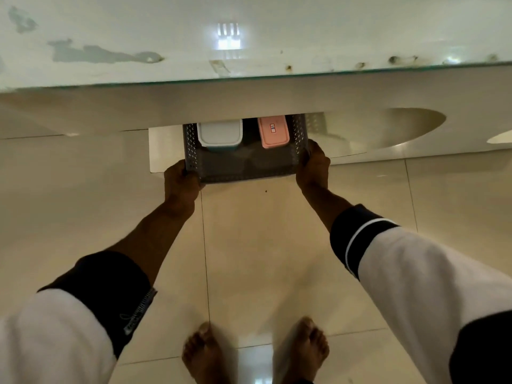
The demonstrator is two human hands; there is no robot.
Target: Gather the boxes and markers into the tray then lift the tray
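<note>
A grey perforated tray (243,174) is held low over the tiled floor, its far end hidden under the table's edge. Inside it lie a white box (220,133) on the left and a pink box (273,131) with a small label on the right. My left hand (180,181) grips the tray's near left corner. My right hand (314,167) grips its right side. No markers show in the visible part of the tray.
A glass-topped white table (249,51) fills the upper view, its front edge overhanging the tray. A white table base (163,151) stands behind my left hand. Beige floor tiles (263,259) lie below, with my bare feet (255,353) at the bottom.
</note>
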